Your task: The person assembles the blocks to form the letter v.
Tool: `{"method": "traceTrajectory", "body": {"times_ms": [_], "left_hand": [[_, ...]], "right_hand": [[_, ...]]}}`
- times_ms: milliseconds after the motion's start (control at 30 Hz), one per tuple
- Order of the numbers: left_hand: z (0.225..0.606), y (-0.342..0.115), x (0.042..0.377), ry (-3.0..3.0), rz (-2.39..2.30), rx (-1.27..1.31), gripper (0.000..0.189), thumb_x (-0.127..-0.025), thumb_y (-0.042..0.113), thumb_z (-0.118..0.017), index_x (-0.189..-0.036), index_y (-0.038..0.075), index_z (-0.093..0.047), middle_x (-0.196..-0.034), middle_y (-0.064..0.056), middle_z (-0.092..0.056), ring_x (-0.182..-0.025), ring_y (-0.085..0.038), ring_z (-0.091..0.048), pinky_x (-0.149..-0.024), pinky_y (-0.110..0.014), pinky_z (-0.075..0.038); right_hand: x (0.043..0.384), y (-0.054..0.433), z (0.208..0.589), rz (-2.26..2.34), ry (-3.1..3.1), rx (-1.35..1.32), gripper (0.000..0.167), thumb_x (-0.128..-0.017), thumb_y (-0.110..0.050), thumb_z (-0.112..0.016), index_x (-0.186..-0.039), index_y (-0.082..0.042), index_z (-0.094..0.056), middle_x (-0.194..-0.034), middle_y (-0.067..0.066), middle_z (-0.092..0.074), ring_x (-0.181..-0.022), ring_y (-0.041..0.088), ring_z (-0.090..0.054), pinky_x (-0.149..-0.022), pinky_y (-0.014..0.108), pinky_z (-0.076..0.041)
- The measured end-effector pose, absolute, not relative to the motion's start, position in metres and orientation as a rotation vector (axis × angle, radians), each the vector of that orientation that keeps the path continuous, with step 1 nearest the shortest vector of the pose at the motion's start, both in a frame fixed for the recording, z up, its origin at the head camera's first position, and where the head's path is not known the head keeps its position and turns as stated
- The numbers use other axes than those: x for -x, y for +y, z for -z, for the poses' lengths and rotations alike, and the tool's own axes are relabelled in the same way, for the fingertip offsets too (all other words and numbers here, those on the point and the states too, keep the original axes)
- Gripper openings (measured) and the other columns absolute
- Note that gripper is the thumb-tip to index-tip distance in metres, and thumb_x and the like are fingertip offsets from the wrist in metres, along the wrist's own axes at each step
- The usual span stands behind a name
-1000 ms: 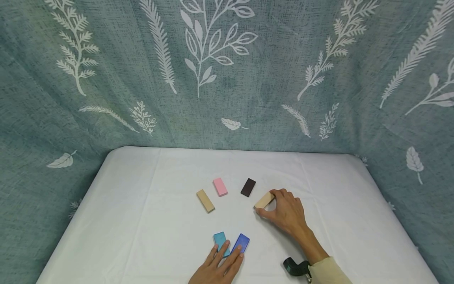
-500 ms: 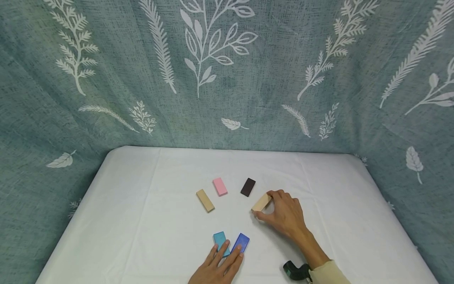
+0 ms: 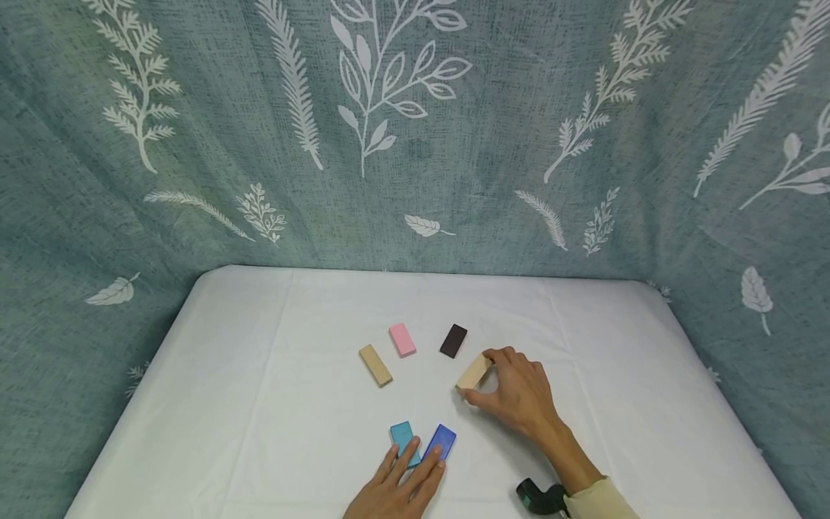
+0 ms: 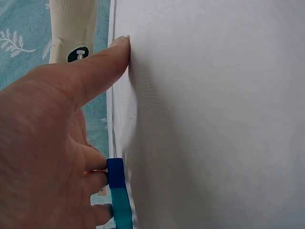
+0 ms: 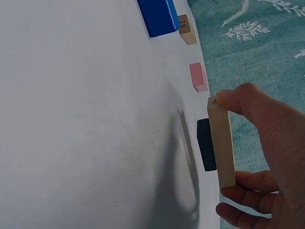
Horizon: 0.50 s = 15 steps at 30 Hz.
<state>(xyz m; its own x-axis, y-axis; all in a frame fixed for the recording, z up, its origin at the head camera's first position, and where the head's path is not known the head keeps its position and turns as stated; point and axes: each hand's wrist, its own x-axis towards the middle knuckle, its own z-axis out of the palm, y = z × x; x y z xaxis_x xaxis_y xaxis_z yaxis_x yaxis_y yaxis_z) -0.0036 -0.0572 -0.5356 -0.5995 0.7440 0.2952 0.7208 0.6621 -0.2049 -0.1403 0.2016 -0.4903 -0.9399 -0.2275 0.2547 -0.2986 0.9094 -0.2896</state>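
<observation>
My right hand point(image 3: 519, 395) pinches a plain wooden block point(image 3: 474, 370) by its two ends, thumb at one end and fingers at the other. In the right wrist view a small mark shows on the thumb end of that wooden block point(image 5: 222, 143), and a shadow falls on the cloth beside it. Spread fingers of my left hand point(image 3: 398, 486) rest over a light blue block point(image 3: 401, 433) and a dark blue block point(image 3: 443, 437), which lie at an angle with their near ends close together. Fingertips partly cover both.
Farther back on the white-clothed table point(image 3: 292, 432) lie another wooden block point(image 3: 375, 365), a pink block point(image 3: 402, 339) and a dark brown block point(image 3: 453, 341). A green leaf-patterned curtain point(image 3: 493, 216) hangs behind. A black device point(image 3: 542, 497) sits at the right wrist.
The right hand has shifted the wooden block a little left and toward me, turning it slightly. The left hand and the other blocks stay where they were.
</observation>
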Motion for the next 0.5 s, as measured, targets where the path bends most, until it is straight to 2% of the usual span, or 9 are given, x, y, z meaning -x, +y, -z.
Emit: {"method": "traceTrajectory", "body": {"times_ms": [200, 400, 500], "left_hand": [[0.5339, -0.057, 0.0031, -2.554, -0.084, 1.166, 0.084, -0.096, 0.076, -0.027, -0.147, 0.014, -0.052, -0.155, -0.003, -0.046, -0.141, -0.029, -0.045, -0.103, -0.041, -0.044], [0.5342, -0.0578, 0.0023, -2.547, -0.087, 1.157, 0.084, -0.097, 0.076, -0.027, -0.147, 0.014, -0.052, -0.155, -0.003, -0.046, -0.141, -0.029, -0.045, -0.112, -0.042, -0.036], [0.5353, -0.0579, 0.0025, -2.538, -0.085, 1.156, 0.083, -0.097, 0.076, -0.028, -0.147, 0.014, -0.053, -0.155, -0.003, -0.046, -0.141, -0.029, -0.045, -0.11, -0.042, -0.038]], "right_hand": [[0.1368, 0.1987, 0.4901, -0.473, -2.858, -0.415, 0.078, -0.067, -0.058, -0.086, -0.12, -0.003, -0.069, -0.106, 0.01, -0.068, -0.095, 0.028, -0.066, -0.083, 0.05, -0.049], [0.1319, 0.196, 0.4888, -0.486, -2.868, -0.416, 0.079, -0.067, -0.059, -0.086, -0.121, -0.004, -0.069, -0.107, 0.009, -0.068, -0.095, 0.026, -0.065, -0.083, 0.048, -0.048], [0.1301, 0.1954, 0.4888, -0.478, -2.869, -0.42, 0.079, -0.067, -0.06, -0.086, -0.12, -0.005, -0.069, -0.107, 0.009, -0.068, -0.094, 0.025, -0.066, -0.082, 0.048, -0.048]]}}
